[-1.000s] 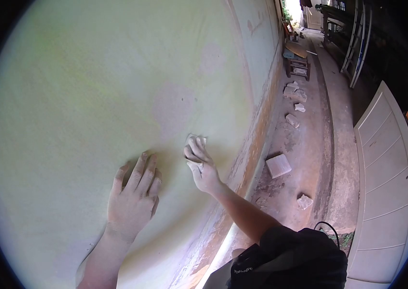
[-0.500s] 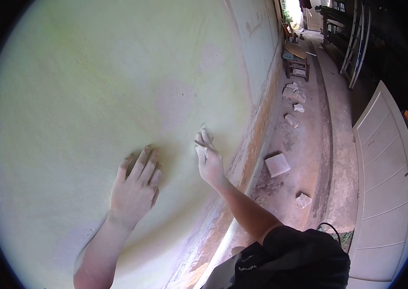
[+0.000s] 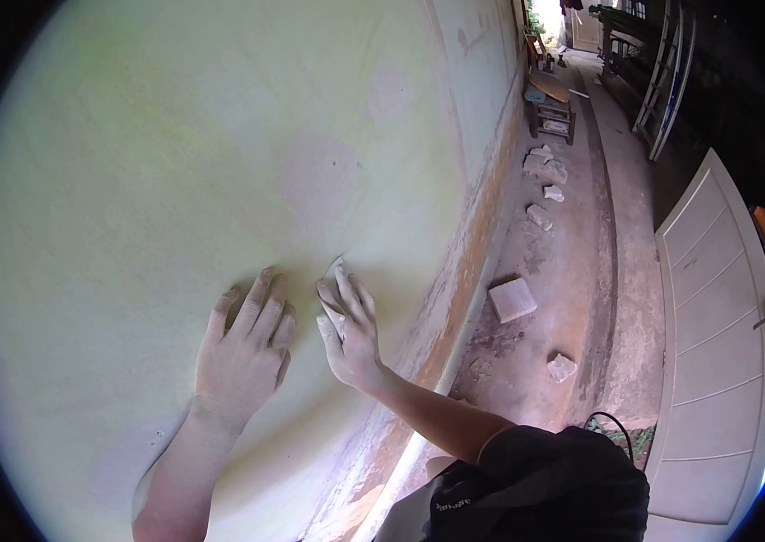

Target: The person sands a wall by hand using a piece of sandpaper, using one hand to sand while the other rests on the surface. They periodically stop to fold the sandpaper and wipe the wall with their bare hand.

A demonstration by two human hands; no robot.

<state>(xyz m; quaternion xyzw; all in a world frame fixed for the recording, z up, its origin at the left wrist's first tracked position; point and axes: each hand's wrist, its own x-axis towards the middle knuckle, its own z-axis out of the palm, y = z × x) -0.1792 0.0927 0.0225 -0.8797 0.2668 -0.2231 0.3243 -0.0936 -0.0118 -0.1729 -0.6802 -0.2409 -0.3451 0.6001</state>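
Observation:
My left hand (image 3: 242, 352) lies on the pale green wall (image 3: 175, 163), palm toward the surface, fingers stretched out and slightly apart, holding nothing. Close to its right is my right hand (image 3: 353, 339), pressing a thin folded piece of sandpaper (image 3: 335, 318) against the same wall. An edge of the sheet pokes out past the fingertips, and a fold shows between thumb and fingers; the rest of it is hidden. Whitish dust coats both hands. Above them the wall carries a pale pinkish patch (image 3: 319, 172) with a small dark spot.
Along the wall's foot runs a worn, peeling brown band (image 3: 437, 339). On the dusty floor lie a square pale block (image 3: 513, 300), a broken chunk (image 3: 561, 367) and several other fragments. A white door (image 3: 717, 361) stands at right, a ladder (image 3: 667, 81) and small wooden stool (image 3: 552, 120) farther back.
My right hand has slid left and slightly down across the wall with the sandpaper, nearer my left hand. My left hand keeps nearly the same place; the view has shifted slightly.

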